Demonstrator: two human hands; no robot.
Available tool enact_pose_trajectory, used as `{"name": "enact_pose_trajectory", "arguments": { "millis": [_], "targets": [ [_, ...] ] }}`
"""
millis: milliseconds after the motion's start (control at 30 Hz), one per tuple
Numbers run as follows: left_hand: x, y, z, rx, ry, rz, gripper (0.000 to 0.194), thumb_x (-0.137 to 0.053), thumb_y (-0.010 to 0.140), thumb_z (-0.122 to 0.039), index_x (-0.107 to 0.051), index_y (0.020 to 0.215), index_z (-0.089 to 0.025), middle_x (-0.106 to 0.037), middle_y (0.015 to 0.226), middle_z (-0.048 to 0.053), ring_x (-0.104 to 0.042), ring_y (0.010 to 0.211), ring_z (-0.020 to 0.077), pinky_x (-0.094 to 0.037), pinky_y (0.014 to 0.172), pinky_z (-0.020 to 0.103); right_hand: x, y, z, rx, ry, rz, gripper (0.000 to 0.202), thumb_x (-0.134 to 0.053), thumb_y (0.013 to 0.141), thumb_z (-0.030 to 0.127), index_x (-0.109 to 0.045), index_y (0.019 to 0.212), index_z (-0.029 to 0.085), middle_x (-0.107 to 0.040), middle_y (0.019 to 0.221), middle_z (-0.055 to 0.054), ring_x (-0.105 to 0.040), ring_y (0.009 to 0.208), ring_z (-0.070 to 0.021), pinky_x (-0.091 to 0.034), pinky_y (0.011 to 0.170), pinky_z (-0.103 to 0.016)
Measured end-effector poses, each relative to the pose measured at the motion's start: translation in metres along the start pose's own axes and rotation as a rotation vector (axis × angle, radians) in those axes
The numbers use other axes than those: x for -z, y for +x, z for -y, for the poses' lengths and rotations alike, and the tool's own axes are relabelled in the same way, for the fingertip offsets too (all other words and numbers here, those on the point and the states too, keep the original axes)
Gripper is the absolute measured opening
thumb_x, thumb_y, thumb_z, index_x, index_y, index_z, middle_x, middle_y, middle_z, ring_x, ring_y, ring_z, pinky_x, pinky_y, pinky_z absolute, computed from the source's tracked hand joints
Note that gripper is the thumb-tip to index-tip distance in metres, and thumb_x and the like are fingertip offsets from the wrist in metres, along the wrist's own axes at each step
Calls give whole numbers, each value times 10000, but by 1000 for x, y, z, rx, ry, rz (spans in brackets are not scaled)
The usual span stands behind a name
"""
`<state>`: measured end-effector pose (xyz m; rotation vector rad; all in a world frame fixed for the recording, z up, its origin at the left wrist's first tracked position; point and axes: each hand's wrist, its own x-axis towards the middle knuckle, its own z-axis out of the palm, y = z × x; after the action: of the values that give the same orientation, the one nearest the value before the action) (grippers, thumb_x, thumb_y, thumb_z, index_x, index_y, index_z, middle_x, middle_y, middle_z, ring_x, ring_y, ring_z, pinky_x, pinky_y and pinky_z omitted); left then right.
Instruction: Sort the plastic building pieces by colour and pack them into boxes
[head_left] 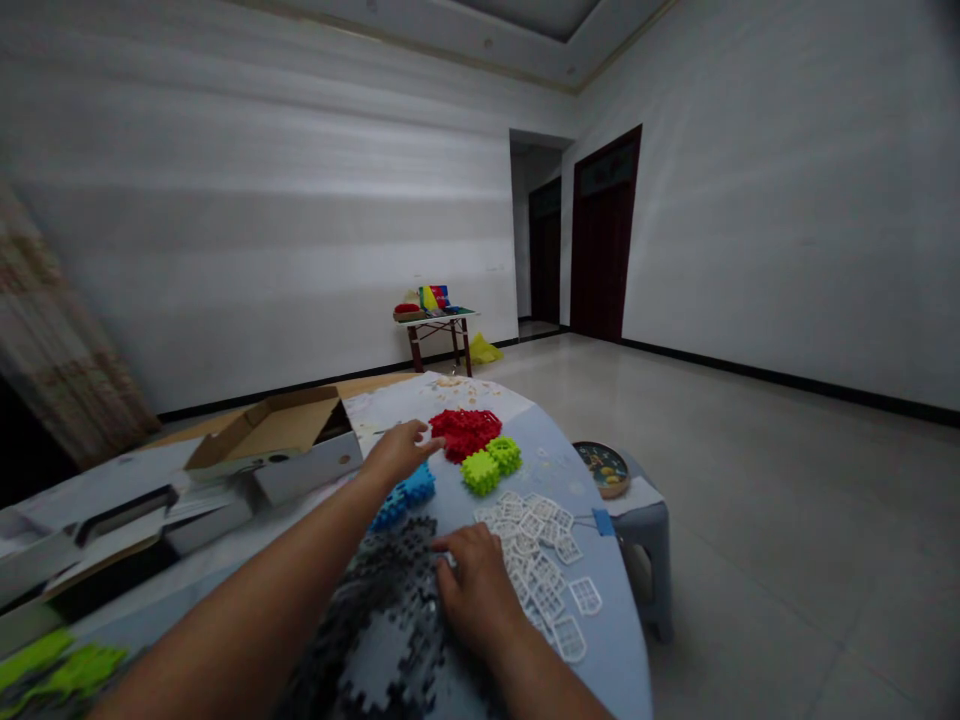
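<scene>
Spreads left hand [396, 453] beside red pile [469, 430] at 3 o'clock, long axis 9-to-3; loosely spreads right hand [480, 580] by black pieces [397, 562].

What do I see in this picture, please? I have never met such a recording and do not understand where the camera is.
There is no machine here, only a person's two bare hands. The single picture comes from a camera worn on that person's head, looking forward and down. The left hand is beside a pile of red pieces; the right hand is between dark pieces and white grid pieces. Blue pieces, lime-green pieces and an open cardboard box also lie on the table. I cannot see clearly whether either hand holds anything.
</scene>
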<state>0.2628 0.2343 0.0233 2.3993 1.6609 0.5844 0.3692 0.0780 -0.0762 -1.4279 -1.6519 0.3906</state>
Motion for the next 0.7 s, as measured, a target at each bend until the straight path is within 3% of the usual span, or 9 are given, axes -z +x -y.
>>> {"name": "enact_pose_trajectory", "arguments": {
  "millis": [167,433,567,700],
  "targets": [
    [55,-67,71,98,-23,-105,486,-450,751,-541,-655,973,-161,-704,972,82,-632,906,228,-459,777,295,3,-3,0,24,-5,12,251,-498,788,137,-676,943,219,-669,947,-53,-527,974,-228,-367,881,-370],
    [111,-217,179,420,-1,-275,524,-446,700,-554,-654,953,-145,-720,934,83,-648,870,245,-487,780,311,4,-5,-10,63,-74,20,268,-453,806,194,-669,965,207,-666,991,-67,-531,1000,-231,-355,906,-394],
    [119,-274,218,595,23,-404,445,-464,702,-513,-663,899,-167,-728,874,71,-654,842,267,-498,729,325,6,-6,-14,56,-126,-25,283,-442,809,224,-673,973,210,-668,1005,-65,-531,1017,-236,-350,901,-412],
    [107,-302,234,606,23,-416,402,-464,719,-486,-667,896,-189,-726,946,68,-651,897,253,-492,784,307,4,-6,-21,54,-178,-35,290,-449,796,250,-679,969,215,-670,1013,-67,-538,1008,-239,-364,875,-411]
  ]
}}
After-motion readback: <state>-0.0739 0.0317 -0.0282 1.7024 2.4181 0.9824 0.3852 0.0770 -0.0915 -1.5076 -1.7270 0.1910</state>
